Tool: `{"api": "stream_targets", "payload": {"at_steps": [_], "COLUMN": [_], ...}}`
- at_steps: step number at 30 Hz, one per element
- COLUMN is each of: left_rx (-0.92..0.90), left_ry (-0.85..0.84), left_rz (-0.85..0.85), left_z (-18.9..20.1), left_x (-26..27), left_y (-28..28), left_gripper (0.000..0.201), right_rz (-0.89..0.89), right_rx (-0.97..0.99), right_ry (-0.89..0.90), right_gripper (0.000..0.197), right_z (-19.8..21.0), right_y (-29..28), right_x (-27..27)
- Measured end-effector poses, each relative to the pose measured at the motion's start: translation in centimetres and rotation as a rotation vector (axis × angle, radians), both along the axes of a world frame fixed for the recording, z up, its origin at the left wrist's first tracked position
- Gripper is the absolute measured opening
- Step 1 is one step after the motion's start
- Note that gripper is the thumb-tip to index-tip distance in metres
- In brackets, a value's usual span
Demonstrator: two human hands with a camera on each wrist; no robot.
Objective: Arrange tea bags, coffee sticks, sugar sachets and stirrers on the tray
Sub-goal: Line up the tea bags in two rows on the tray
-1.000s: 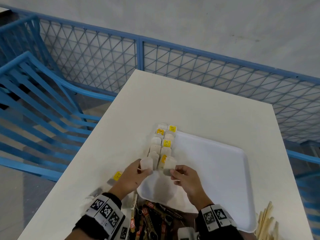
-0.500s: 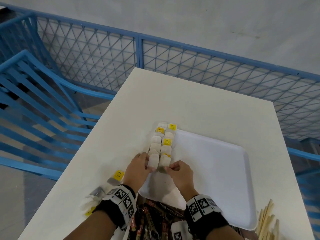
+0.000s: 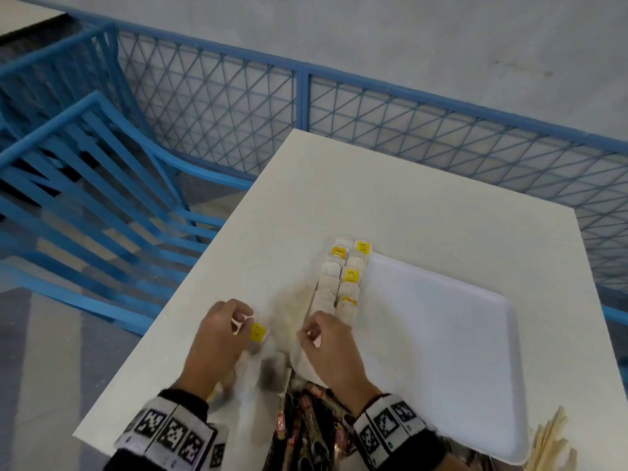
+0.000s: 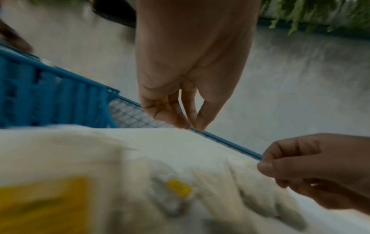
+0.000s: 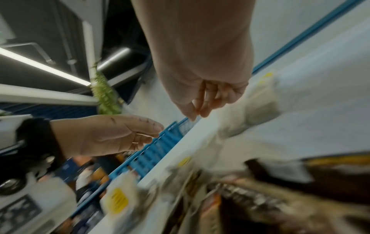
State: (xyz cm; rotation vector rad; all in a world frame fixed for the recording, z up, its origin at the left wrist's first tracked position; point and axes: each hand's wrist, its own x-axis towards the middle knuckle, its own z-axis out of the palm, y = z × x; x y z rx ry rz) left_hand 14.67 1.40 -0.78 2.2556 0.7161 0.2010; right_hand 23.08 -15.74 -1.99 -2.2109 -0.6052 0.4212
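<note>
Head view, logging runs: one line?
white paper tea bags: two rows, left edge, white tray | left hand, right hand: fingers curled, grip unclear

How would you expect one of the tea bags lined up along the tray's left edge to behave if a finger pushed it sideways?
The tea bags look like small, thin paper pouches, so one is probably light and would slide easily. They overlap in two rows, so a push would likely shift its neighbours. Being soft, one may crumple rather than move stiffly across the tray.
</note>
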Motion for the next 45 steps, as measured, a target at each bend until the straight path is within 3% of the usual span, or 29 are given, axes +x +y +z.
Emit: {"api": "stream_targets", "payload": {"at_steps": [3,6,11,16,21,25,27,31,38,41,45], "left_rx": [0.05,0.053,-0.066,-0.142,-0.155,-0.212,-0.316,-0.57,-0.862,-0.944,-1.135], "left_ry": [0.246,0.518,0.564,0.458,0.327,0.24,0.186,0.098,-0.055,-0.1,-0.162], "left_rz": [0.018,0.073,0.052,0.061,0.085,0.127,0.148,0.191,0.234,0.284,0.335], "left_z": [-1.0,-2.1,-2.9,-3.2,-3.2,-3.1,-3.1,-2.3,-0.8,-0.4,0.4], "left_x": [-3.5,-5.4,-6.6,-6.8,-6.5,-6.4,-6.5,-6.6,-5.9,-5.2,-4.2], "left_y": [1.6,2.1,1.6,1.5,1.3,1.0,1.0,1.3,0.9,0.7,0.0], "left_gripper": [0.018,0.041,0.045,0.031,0.038,0.026,0.021,0.022,0.011,0.009,0.013], "right_rz": [0.205,0.312,0.326,0.344,0.34,0.278,0.25,0.165,0.151,0.27,0.492], "right_rx": [-0.108,-0.215,-0.366,-0.418,-0.247,-0.144,-0.071,0.104,0.386,0.382,0.267], "right_ry": [-0.082,-0.129,-0.153,-0.124,0.033,0.106,0.143,0.319,0.552,0.485,0.191], "right_gripper": [0.018,0.026,0.038,0.044,0.016,0.009,0.002,0.021,0.021,0.016,0.006], "right_z": [-0.5,-0.9,-2.1,-2.5,-1.6,-0.6,0.0,1.3,4.0,5.1,4.9], "right_y": [2.2,4.2,6.5,7.5,6.9,5.5,4.8,3.4,3.2,3.4,3.7], "right_x": [-1.2,-1.4,-1.4,-1.4,-0.6,0.2,0.3,-0.2,-1.1,-1.9,-3.4]}}
